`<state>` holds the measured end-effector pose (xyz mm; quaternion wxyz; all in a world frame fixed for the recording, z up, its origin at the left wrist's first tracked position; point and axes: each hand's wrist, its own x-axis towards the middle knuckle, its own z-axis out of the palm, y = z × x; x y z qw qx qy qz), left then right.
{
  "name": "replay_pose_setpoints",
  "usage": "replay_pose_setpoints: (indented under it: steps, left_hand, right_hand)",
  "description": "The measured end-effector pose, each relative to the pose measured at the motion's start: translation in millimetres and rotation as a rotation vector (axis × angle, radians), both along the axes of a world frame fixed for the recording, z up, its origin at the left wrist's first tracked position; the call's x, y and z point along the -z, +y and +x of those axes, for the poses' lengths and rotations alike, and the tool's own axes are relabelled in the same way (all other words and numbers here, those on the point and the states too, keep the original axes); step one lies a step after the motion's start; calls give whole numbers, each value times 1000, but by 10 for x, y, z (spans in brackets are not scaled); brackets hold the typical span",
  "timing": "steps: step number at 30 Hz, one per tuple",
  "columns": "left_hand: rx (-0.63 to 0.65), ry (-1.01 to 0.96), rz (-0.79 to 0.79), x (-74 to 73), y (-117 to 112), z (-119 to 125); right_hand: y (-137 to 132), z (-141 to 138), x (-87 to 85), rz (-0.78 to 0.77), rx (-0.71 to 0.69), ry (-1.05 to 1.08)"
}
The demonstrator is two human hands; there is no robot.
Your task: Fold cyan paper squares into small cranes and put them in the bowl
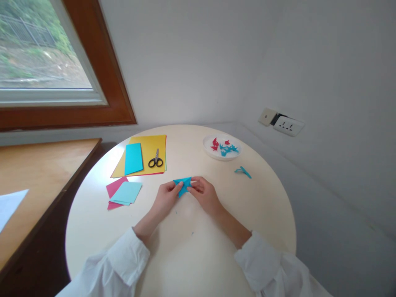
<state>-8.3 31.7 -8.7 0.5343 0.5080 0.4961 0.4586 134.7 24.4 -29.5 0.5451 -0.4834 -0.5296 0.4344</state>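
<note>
A piece of folded blue paper [184,184], pointed at its corners, is held between my two hands over the middle of the round table. My left hand [168,194] pinches its left side, thumb lying on top. At the right edge, my right hand [204,193] grips the paper between thumb and fingers. The fingertips behind the paper are partly hidden. Scissors [156,159] with black handles rest on a stack of yellow paper [150,142], beside a blue folded sheet [133,159].
Pale blue squares [127,193] overlap pink squares [115,187] at the left. A white dish [213,155] holds small red and blue folded pieces at the back right. Blue paper strips [244,171] lie nearer. The round table [198,264] stands by a wall and a wooden desk [40,169].
</note>
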Motion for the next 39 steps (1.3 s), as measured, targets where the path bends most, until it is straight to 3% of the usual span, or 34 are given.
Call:
replay_pose_setpoints:
  steps: [4,8,11,18,21,28,39]
  left_hand:
    - [91,-268,-126,-25,0,-6]
    - [197,-435,-184,-12,23,-23]
    - [283,-527,-229,3,36,-41]
    - [329,-617,-363,-52,-1,-38]
    - [295,-631,-340,-43,9,-29]
    - [79,-575,-258,-6,77,-70]
    - [59,-600,-256,-16,83,-82]
  right_hand:
    - [12,-18,-49,-94,-57,196]
    - [26,-14,-85,-107,-26,254]
    - [41,3,-76,-124,-25,263]
    - [62,35,-11,-156,-47,329]
    - [71,41,1,-124,-49,319]
    - [107,84,-15,-23,-5,216]
    - [33,98,-88,131,-18,30]
